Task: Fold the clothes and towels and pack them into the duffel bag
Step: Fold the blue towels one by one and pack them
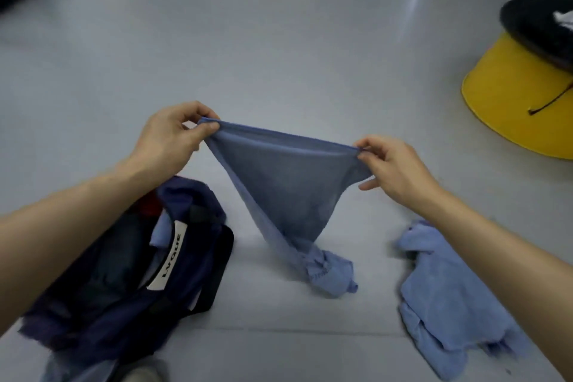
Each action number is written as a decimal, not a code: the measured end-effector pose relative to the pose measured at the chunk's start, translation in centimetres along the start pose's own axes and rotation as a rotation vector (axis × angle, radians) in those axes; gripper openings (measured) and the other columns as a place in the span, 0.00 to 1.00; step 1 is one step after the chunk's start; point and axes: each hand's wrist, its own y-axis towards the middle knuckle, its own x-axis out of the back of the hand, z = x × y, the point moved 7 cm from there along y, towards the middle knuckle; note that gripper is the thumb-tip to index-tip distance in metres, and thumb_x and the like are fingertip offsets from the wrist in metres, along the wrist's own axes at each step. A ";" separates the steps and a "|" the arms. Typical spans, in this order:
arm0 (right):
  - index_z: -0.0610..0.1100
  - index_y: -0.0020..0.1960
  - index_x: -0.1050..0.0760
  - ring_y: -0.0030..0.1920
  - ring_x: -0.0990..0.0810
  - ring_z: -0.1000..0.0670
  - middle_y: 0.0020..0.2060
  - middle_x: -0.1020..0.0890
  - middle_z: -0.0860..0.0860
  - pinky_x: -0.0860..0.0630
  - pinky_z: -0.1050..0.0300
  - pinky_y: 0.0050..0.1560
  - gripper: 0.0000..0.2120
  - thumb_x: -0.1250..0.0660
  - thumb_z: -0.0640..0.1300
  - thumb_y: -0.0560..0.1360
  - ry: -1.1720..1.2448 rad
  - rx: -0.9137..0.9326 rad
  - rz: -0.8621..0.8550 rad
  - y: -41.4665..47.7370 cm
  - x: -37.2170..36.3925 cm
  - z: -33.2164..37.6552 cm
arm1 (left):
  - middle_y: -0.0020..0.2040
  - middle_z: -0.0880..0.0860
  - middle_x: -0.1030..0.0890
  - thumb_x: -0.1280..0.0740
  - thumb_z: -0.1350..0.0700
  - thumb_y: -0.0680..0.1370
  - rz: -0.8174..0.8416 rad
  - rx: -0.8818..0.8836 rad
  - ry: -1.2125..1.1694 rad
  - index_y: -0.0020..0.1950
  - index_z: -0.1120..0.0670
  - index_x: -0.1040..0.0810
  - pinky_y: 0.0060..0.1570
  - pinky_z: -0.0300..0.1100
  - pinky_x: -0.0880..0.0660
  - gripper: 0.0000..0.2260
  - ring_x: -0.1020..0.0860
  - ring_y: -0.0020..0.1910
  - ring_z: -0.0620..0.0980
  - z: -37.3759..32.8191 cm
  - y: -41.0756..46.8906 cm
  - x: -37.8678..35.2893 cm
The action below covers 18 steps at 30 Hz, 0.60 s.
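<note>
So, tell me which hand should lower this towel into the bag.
Left: the left hand pinches the towel nearest the duffel bag; the right hand holds its far corner.

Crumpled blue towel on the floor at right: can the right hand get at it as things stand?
Probably not yet: the right hand pinches a corner of the blue cloth stretched to the left hand. Nothing covers the crumpled towel; once freed, the way looks open.

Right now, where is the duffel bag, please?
In the head view, the navy duffel bag lies on the floor at lower left, beside the hanging blue cloth.
</note>
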 end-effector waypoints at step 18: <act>0.50 0.58 0.16 0.55 0.22 0.53 0.53 0.15 0.54 0.29 0.57 0.52 0.10 0.32 0.45 0.80 -0.377 0.337 -0.331 -3.2 25.0 25.7 | 0.38 0.54 0.19 0.34 0.62 0.81 -0.157 -0.195 -0.239 0.45 0.49 0.19 0.42 0.36 0.18 0.10 0.18 0.34 0.43 -25.3 4.1 15.5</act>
